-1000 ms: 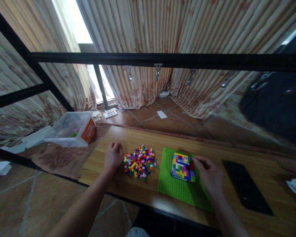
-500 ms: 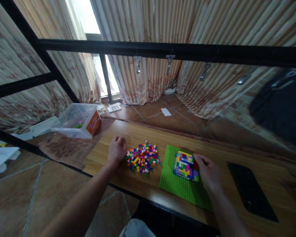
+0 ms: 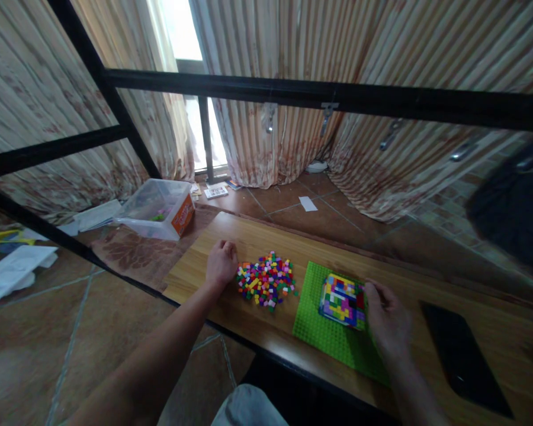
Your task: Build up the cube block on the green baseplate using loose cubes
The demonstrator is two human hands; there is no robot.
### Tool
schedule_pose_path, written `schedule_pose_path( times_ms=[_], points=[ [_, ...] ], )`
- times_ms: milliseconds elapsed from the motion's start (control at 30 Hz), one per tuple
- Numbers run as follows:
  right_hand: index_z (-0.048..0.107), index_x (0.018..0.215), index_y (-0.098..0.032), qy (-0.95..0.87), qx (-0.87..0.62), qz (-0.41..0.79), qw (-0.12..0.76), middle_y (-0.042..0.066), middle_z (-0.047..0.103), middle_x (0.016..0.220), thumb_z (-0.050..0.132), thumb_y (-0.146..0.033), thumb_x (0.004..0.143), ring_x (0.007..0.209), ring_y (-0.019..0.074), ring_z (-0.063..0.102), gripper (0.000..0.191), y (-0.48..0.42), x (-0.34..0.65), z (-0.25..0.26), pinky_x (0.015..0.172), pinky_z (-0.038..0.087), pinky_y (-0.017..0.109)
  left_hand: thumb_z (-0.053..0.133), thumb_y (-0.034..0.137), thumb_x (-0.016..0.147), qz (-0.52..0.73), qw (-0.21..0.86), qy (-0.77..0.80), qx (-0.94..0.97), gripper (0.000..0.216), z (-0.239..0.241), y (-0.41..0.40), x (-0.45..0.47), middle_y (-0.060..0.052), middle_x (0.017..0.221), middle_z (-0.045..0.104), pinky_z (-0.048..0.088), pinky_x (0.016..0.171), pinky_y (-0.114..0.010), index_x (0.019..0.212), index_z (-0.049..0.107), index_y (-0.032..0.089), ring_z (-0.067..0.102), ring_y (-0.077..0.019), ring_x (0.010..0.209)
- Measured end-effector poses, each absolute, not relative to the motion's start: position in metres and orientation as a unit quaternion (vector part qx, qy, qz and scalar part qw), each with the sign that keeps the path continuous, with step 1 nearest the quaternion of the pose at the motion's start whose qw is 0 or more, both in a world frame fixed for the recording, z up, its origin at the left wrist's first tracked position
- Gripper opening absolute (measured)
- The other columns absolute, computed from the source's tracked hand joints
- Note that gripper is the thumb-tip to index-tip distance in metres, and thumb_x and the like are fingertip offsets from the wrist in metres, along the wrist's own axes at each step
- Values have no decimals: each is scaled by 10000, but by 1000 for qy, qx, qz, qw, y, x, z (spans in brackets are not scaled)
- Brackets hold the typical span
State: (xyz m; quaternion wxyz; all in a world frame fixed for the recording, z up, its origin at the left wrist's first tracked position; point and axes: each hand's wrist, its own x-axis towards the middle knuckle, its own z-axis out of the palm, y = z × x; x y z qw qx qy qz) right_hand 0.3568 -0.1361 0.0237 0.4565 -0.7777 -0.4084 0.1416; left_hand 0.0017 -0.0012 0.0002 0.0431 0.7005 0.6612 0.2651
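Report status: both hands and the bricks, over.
Left hand curled, resting beside the loose brick pile. Right hand against the built block on the green baseplate. Black slab lies to the right, apart.

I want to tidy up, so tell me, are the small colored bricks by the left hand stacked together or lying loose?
Loose: the small colored bricks lie in a scattered heap on the wooden table, beside the left hand.

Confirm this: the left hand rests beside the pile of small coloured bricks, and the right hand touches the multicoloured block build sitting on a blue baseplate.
Not quite: the baseplate is green, not blue, as the head view shows. The rest holds: the left hand rests beside the pile of small coloured bricks, and the right hand touches the multicoloured block build on it.
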Motion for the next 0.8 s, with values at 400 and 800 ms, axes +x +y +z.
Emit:
schedule_pose_path(
  times_ms=[400,800],
  points=[
    [710,893,-259,-721,-663,-40,197,69,699,949,540,-294,908,955,272,534,174,-135,246,40,848,348,426,473,164,893,269,48,659,701,205,-1,-1,1,-87,998,627,487,820,-317,910,674,199,607,-214,924],
    [721,889,-263,-716,-667,-36,205,47,705,901,534,-281,940,953,254,533,195,-133,237,37,841,319,406,466,158,888,266,48,660,701,213,2,-2,2,-89,995,629,488,820,-313,911,675,194,612,-217,927]
  ],
)
